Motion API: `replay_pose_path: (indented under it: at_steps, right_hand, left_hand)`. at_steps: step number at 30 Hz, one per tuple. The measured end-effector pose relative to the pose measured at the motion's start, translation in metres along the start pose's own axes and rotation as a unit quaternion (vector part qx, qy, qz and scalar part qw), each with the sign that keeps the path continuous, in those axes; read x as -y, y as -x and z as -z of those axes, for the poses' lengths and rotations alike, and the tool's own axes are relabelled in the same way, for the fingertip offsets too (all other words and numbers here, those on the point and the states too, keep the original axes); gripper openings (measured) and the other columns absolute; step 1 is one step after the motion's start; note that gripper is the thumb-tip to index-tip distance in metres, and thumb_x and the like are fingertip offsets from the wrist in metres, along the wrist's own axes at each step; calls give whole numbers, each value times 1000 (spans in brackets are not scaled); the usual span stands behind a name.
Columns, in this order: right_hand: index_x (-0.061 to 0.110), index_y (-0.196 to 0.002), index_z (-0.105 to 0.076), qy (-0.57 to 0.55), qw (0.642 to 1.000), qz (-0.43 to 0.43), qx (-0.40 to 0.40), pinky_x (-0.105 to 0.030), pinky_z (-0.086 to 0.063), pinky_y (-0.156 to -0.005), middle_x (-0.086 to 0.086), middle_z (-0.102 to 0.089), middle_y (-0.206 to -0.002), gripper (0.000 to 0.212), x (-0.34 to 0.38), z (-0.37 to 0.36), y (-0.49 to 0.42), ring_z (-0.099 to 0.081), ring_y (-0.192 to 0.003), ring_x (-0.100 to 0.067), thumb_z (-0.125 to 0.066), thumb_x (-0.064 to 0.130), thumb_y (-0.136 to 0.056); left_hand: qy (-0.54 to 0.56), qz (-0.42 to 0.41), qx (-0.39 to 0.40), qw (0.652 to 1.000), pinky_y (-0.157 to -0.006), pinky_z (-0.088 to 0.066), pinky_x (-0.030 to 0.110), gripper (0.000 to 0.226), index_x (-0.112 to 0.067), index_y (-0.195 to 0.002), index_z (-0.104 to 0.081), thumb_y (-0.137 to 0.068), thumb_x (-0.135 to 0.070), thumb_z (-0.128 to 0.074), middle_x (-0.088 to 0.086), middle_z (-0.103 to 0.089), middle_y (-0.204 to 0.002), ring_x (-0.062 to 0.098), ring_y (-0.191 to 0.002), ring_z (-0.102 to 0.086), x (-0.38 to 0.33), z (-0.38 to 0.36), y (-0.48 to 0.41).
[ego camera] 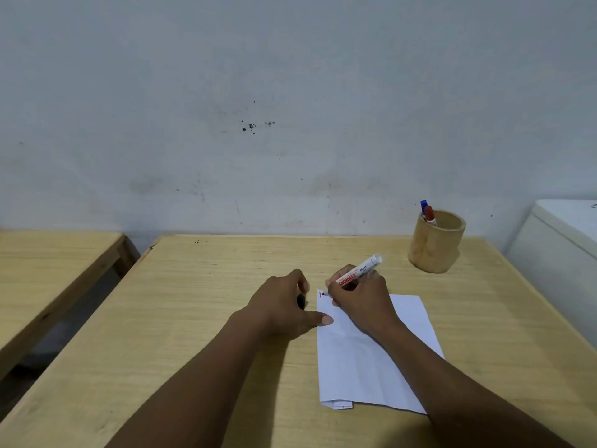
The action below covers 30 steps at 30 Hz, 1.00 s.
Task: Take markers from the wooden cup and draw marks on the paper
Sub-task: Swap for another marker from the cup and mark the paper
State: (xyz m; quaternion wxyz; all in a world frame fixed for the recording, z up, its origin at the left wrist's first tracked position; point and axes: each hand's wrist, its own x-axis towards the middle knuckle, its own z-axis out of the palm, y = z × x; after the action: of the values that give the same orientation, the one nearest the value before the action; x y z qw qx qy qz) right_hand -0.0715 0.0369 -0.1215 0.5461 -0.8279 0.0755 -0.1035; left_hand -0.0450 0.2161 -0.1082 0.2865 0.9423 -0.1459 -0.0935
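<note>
Gripping a white red-lettered marker (358, 272), right hand (361, 299) tip on paper (365, 360), left hand (284, 305) clutching black cap (301, 301)

Left hand (284, 302): bare, no ring, no glove.
Right hand (361, 302): bare, no ring, no glove.
Left forearm (206, 376): uncovered right to the picture's edge, no sleeve, no watch.
Right forearm (452, 383): uncovered too, no sleeve, no band at the wrist.
</note>
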Motion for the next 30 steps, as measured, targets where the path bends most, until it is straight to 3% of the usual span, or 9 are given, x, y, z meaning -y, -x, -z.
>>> replay_pose_path:
  at_steps: [5, 10, 14, 16, 18, 20, 22, 25, 30]
  right_hand:
    - [9, -79, -74, -33, 999, -19, 1, -39, -62, -63, -6, -77, -66, 10, 2, 2, -1, -75, -62, -18, -73, 17, -84]
    - [5, -79, -71, -249, 959, -126, -45, -26, -38, -44, -11, -70, -66, 15, 18, 23, -11, -59, -51, -19, -70, 15, -91]
    - [8, -81, -64, -350, 921, -155, -70, -19, -31, -37, -7, -60, -61, 15, 37, 58, -20, -50, -38, -8, -69, 13, -93]
    - [10, -84, -63, -375, 913, -150, -56, -18, -33, -36, -7, -60, -63, 11, 47, 79, -23, -52, -40, -9, -69, 12, -94]
    - [11, -89, -64, -395, 906, -149, -28, -19, -38, -39, -9, -62, -69, 6, 55, 100, -24, -58, -44, -11, -66, 12, -94]
    - [10, -93, -66, -410, 899, -152, -12, -21, -42, -43, -11, -65, -74, 6, 60, 118, -24, -63, -48, -14, -62, 14, -93]
    - [9, -87, -66, -427, 890, -160, -7, -21, -44, -43, -11, -69, -74, 12, 64, 132, -24, -65, -48, -15, -58, 17, -91]
    - [10, -77, -64, -456, 876, -159, -13, -20, -43, -42, -9, -69, -69, 18, 68, 144, -25, -64, -45, -13, -57, 18, -91]
    - [8, -83, -68, -454, 881, -129, -35, -19, -40, -43, -7, -67, -66, 17, 70, 155, -25, -62, -45, -11, -62, 21, -92]
  left_hand:
    - [2, 10, 9, 1000, -75, -54, 34, 71, -24, -106, -52, -59, -64, -87, -9, -69, -90, 12, -83, -63, -1, 2, 1]
    - [42, 48, 10, 998, -70, -51, 28, 67, -26, -101, -56, -58, -67, -86, -10, -70, -90, 9, -85, -65, -6, 7, 3]
    - [59, 40, 25, 997, -67, -46, 20, 37, -24, -92, -67, -73, -50, -84, -10, -72, -89, 7, -86, -66, -3, 19, -2]
    - [25, 17, 9, 999, -63, -44, 17, 14, -29, -75, -67, -81, -34, -79, -15, -70, -77, 2, -78, -65, -3, 23, -4]
    - [36, 7, -18, 999, -62, -43, 19, 22, -30, -66, -67, -85, -24, -77, -17, -66, -61, -4, -63, -60, -6, 26, -7]
    - [109, 3, -44, 993, -60, -46, 20, 18, -22, -68, -73, -85, -24, -79, -12, -67, -53, 0, -53, -61, -15, 34, -12]
    - [216, -8, -73, 974, -59, -47, 22, 16, -12, -78, -77, -86, -26, -81, -6, -73, -61, 8, -56, -65, -34, 44, -17]
    - [381, -32, -63, 922, -69, -51, 29, 24, -1, -94, -76, -87, -24, -80, 5, -76, -79, 18, -71, -71, -77, 54, -27]
    - [507, -47, -6, 860, -69, -52, 26, 22, -7, -98, -76, -89, -26, -78, 4, -76, -84, 17, -72, -72, -142, 44, -43]
